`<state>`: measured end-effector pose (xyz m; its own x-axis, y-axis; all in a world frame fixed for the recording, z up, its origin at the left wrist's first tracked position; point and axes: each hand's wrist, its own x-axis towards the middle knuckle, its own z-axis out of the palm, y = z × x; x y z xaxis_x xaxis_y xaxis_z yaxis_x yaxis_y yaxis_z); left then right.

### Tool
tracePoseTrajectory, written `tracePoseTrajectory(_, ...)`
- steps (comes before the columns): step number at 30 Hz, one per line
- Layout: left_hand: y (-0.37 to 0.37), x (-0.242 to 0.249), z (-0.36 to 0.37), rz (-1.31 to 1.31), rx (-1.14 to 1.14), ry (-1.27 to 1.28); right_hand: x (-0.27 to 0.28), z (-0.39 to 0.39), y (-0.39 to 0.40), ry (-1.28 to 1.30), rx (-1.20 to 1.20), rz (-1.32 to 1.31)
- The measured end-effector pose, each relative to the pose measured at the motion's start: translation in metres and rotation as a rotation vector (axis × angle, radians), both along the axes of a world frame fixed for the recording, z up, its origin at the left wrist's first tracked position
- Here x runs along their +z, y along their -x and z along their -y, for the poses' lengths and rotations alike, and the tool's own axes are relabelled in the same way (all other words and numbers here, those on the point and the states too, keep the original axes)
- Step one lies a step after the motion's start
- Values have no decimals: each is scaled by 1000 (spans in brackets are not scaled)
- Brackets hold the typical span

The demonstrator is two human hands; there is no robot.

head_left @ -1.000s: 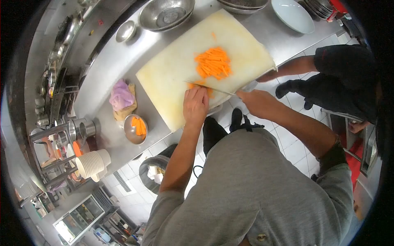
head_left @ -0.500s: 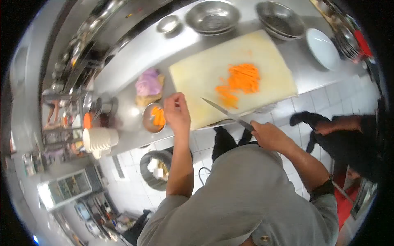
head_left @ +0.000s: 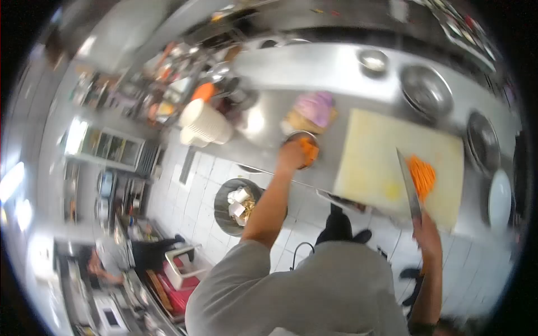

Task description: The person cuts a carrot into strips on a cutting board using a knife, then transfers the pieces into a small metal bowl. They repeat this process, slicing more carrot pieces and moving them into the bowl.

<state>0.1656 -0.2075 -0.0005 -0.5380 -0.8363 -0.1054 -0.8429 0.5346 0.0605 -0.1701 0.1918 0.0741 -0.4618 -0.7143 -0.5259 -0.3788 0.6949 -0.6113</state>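
My right hand (head_left: 427, 234) is closed around the handle of a kitchen knife (head_left: 408, 182), its blade pointing away from me over the white cutting board (head_left: 364, 162). Right beside the blade lies a heap of orange carrot strips (head_left: 422, 175). My left hand (head_left: 291, 155) is at the near left rim of a small metal bowl (head_left: 305, 135) with carrot pieces (head_left: 309, 150) in it. The fingers of that hand are blurred and partly hidden against the bowl. Behind the bowl rests a purple bundle (head_left: 314, 109) on something tan.
Metal bowls (head_left: 427, 89) stand behind and right of the board, with a white dish (head_left: 500, 199) at the right edge. A stack of pale containers (head_left: 207, 123) is on the left. Below the counter edge stands a waste bin (head_left: 232, 221). Another person (head_left: 115, 257) is at the lower left.
My left hand has moved from above the board's left edge to the small bowl. The knife has come next to the carrot strips. The view has swung to the left.
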Motion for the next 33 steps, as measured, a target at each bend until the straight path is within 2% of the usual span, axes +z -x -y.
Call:
tracePoseTrajectory(1,-1,-6,3,-13,32,-31,-14,-5,-1,18,10,-12)
tracePoseTrajectory(3,11,32,-14,-84,179,-180,-10,-7,-18,13,14,-4)
tracePoseTrajectory(6,10,16,1,-38,279,-285,3,-7,-37,10,55,58)
tracePoseTrajectory(12,6,16,2,-54,136,-217,9,0,-50,5,68,96)
tracePoseTrajectory(15,-2,6,7,-143,161,-139,-11,-8,-50,106,15,45)
tracePoseTrajectory(18,1,51,-19,-386,258,-71,16,-3,-54,-11,14,123)
tracePoseTrajectory(20,18,97,-42,-544,238,-216,12,-7,-53,6,13,120)
tracePoseTrajectory(21,33,98,-57,-694,189,-378,9,-11,-52,9,15,116)
tracePoseTrajectory(22,56,90,-77,-843,139,-543,8,-13,-48,21,28,107)
tracePoseTrajectory(24,108,63,-122,-874,-47,-587,4,-14,-42,46,29,90)
tracePoseTrajectory(27,172,36,-187,-814,-60,-679,23,-3,-37,21,49,43)
tracePoseTrajectory(28,184,15,-203,-908,-28,-691,-3,-11,-26,57,79,-19)
tracePoseTrajectory(29,195,-41,-209,-924,-93,-647,-14,-16,-19,27,79,-37)
tracePoseTrajectory(30,188,2,-216,-749,-141,-485,-2,-14,-19,-44,107,-70)
tracePoseTrajectory(32,169,2,-213,-687,-238,-305,10,-17,-17,-86,153,-127)
tracePoseTrajectory(33,158,8,-210,-685,-290,-321,5,-25,-17,-53,186,-151)
